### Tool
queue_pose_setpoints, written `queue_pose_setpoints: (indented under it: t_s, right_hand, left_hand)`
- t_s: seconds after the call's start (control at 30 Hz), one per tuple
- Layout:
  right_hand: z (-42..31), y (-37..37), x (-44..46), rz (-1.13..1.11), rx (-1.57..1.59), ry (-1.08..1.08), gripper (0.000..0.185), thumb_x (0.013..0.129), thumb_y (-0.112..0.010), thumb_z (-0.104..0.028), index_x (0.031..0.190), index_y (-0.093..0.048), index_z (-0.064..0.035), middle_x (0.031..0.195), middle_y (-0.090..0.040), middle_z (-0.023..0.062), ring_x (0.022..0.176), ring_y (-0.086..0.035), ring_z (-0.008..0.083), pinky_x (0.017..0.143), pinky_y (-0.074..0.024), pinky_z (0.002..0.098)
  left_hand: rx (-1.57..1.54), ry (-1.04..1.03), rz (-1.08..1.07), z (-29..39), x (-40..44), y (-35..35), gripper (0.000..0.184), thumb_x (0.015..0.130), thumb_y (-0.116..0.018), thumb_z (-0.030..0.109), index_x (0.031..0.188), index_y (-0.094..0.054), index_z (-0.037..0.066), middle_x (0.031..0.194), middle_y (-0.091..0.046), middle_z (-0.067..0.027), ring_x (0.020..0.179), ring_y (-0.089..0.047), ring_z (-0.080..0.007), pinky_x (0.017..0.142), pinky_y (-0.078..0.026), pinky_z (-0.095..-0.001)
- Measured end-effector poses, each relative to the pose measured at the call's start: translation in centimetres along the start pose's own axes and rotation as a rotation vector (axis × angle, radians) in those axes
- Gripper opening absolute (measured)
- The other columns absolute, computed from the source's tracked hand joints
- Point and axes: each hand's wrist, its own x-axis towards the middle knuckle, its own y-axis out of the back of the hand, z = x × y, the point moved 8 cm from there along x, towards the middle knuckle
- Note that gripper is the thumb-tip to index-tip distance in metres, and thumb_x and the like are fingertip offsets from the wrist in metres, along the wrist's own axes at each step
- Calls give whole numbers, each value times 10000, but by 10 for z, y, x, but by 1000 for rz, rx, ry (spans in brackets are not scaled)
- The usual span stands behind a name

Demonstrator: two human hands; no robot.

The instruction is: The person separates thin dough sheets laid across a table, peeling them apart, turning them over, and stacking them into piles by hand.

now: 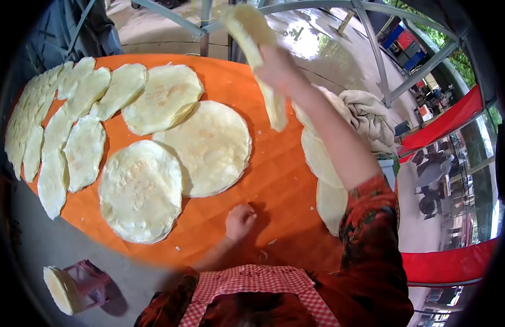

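My right hand [280, 70] is raised over the far edge of the table, closed on a thin round flatbread [251, 52]. That flatbread hangs folded and blurred by motion, one end dangling above the orange cloth. Low over the near side of the table, my left hand [240, 222] has its fingers curled in, and nothing shows in it. Left of that hand lies a stack of pale flatbreads [140, 191]. Behind it, a larger flatbread [211, 147] partly overlaps another stack [164, 99]. More flatbreads [330, 204] lie under my right arm, partly hidden by it.
Overlapping rows of flatbreads [37, 109] cover the left end of the orange table [280, 185]. A crumpled beige cloth [368, 117] sits at the right edge. On the floor at lower left, a pink stool [89, 283] bears more flatbread [62, 290]. Metal frame bars [372, 49] stand behind the table.
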Motion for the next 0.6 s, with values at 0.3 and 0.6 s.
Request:
queue_pose_setpoints:
  t_s: [0.3, 0.6]
  right_hand:
    - [-129, -226, -293, -492, 185, 122, 482, 763, -704, -324, 1082, -528, -8, 1172, -523, 208, 1080, -534, 401, 897, -465, 468]
    - [-103, -282, -351, -398, 193, 79, 735, 796, -665, -438, 1308, -411, 25, 1376, -423, 215, 1259, -421, 405, 1017, -407, 447]
  left_hand:
    - [-1381, 273, 55, 81, -86, 163, 733, 880, -354, 705, 1381, -411, 173, 1381, -452, -94, 1248, -444, -304, 1030, -378, -495]
    - [-1379, 302, 57, 67, -122, 169, 785, 867, -433, 678, 1377, -394, 83, 1343, -485, -135, 1235, -462, -315, 1026, -387, -484]
